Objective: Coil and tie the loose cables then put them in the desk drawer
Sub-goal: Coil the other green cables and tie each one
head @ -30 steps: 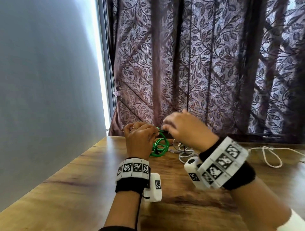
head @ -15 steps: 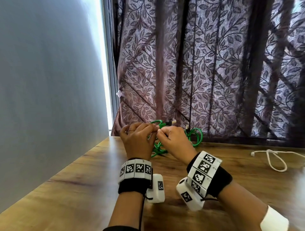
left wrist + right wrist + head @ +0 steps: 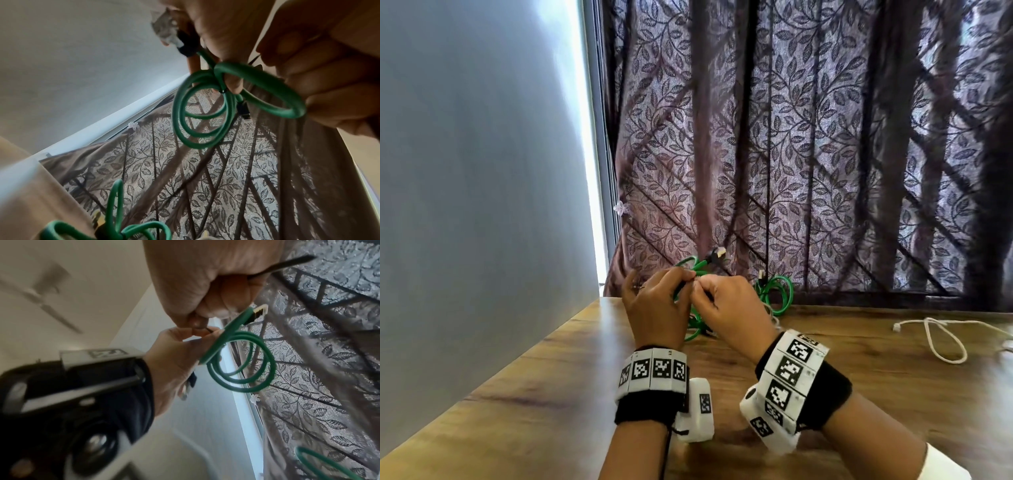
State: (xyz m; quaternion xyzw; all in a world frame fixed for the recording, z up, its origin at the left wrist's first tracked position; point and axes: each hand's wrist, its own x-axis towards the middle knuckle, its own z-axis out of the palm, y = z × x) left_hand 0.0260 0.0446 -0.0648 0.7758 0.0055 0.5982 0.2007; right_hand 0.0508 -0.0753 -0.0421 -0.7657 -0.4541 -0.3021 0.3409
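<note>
A green cable (image 3: 694,329) wound into a small coil hangs between both hands above the back of the wooden desk (image 3: 544,394). My left hand (image 3: 683,279) grips the coil (image 3: 197,113) with curled fingers; one plug (image 3: 717,253) sticks up above the knuckles. My right hand (image 3: 703,286) meets the left and pinches a thin black tie (image 3: 287,264) that wraps the coil's strands (image 3: 223,91). In the right wrist view the coil (image 3: 242,363) dangles below the pinch. No drawer is in view.
A second green coil (image 3: 777,291) lies on the desk by the leaf-patterned curtain (image 3: 825,154). A loose white cable (image 3: 941,339) lies at the far right. A grey wall (image 3: 482,171) borders the desk's left edge.
My right hand has swung left from the desk to meet the left hand at the green coil. Over the last half second both hands have stayed together.
</note>
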